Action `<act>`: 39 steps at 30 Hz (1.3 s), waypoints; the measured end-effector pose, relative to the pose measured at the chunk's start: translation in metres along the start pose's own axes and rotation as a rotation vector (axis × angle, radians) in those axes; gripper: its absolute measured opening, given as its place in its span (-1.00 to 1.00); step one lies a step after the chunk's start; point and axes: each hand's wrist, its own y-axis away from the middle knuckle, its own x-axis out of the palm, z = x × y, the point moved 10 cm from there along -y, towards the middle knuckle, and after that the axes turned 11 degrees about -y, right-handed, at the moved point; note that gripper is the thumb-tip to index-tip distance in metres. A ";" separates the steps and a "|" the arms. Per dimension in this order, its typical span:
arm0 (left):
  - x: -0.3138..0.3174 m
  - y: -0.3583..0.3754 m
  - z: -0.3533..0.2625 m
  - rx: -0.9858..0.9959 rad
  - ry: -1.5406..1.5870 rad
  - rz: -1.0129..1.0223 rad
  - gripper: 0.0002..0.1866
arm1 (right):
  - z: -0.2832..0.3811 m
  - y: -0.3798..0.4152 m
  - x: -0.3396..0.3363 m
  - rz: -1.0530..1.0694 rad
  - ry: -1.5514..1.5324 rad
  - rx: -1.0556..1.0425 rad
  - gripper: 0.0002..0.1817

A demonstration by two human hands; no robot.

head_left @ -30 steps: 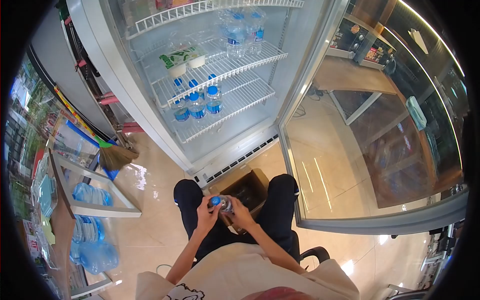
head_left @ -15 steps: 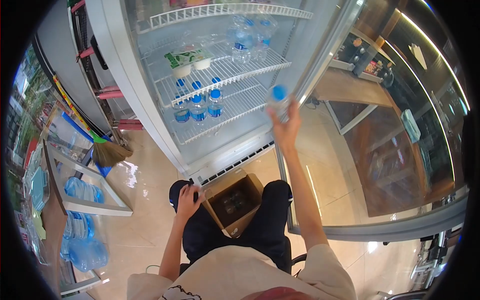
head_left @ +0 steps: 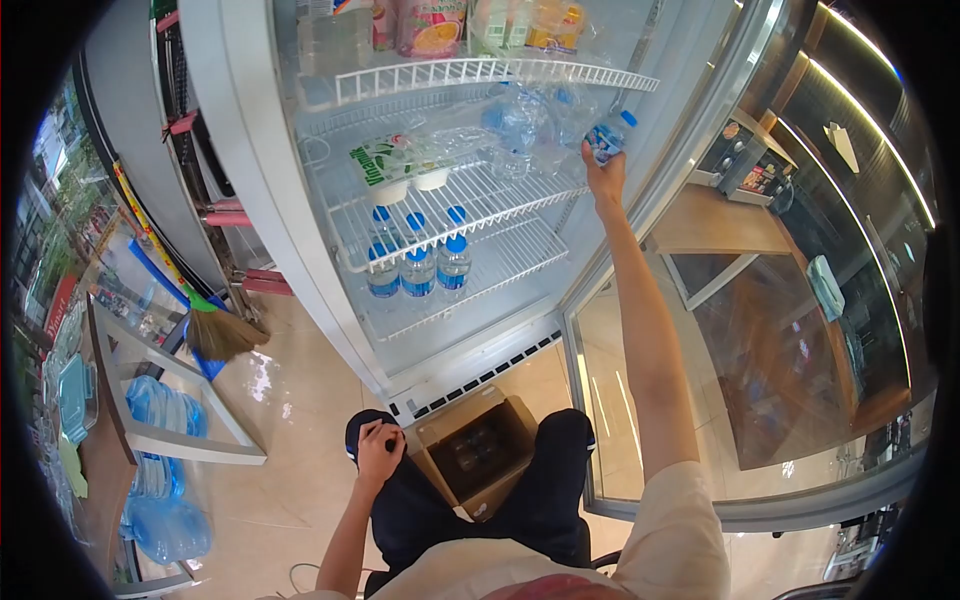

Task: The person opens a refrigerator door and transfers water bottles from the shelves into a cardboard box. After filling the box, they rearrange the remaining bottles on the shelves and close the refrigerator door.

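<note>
My right hand is closed round a small water bottle with a blue cap, at the right end of the fridge's middle shelf. Beside it on that shelf are plastic-wrapped bottles and a pack of white cups with a green label. Several blue-capped bottles stand upright on the shelf below. My left hand rests on my knee with its fingers curled round something dark that I cannot make out. Between my legs an open cardboard box holds bottles, dimly seen.
The glass fridge door stands open on the right. Packaged drinks fill part of the upper shelf. On the left are a broom, a table frame and large blue water jugs.
My right hand has moved up and right with the bottle, from beside the lower shelf to the middle shelf. My left hand's fingers have curled in. The view has tilted up.
</note>
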 end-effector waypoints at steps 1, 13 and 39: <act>-0.001 0.000 0.000 0.003 -0.004 -0.009 -0.92 | -0.007 -0.004 0.003 -0.001 0.026 -0.047 -0.25; 0.004 -0.005 -0.010 0.031 -0.003 -0.011 -0.95 | -0.011 -0.001 0.039 0.328 0.113 -0.150 -0.22; 0.022 0.024 -0.043 0.171 -0.182 0.033 -0.97 | -0.001 0.764 -0.117 1.256 0.346 0.262 -0.71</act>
